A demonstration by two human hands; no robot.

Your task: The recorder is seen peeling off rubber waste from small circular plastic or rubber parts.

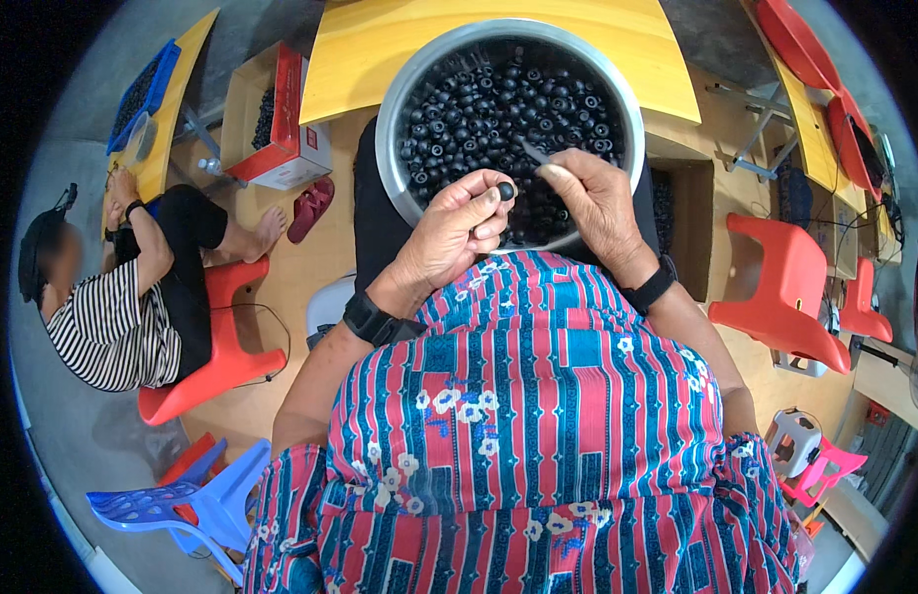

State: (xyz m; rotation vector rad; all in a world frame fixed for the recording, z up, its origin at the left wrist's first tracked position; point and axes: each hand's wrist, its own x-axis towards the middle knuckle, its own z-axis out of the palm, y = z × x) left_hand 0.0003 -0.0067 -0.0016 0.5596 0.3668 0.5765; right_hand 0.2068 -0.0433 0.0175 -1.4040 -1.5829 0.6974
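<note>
Pinching a dark round piece (505, 191) in the left hand (451, 228), centre frame; gripping a pointed tool (534, 152) in the right hand (599, 201), just beside. Working above a metal basin (388, 144), upper centre, likely lap-set for easy reach.

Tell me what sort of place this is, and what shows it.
Probably a small handwork or sorting workshop: a metal basin full of small round black pieces, another person seated at a yellow side table, and a cardboard box holding more dark pieces.
</note>
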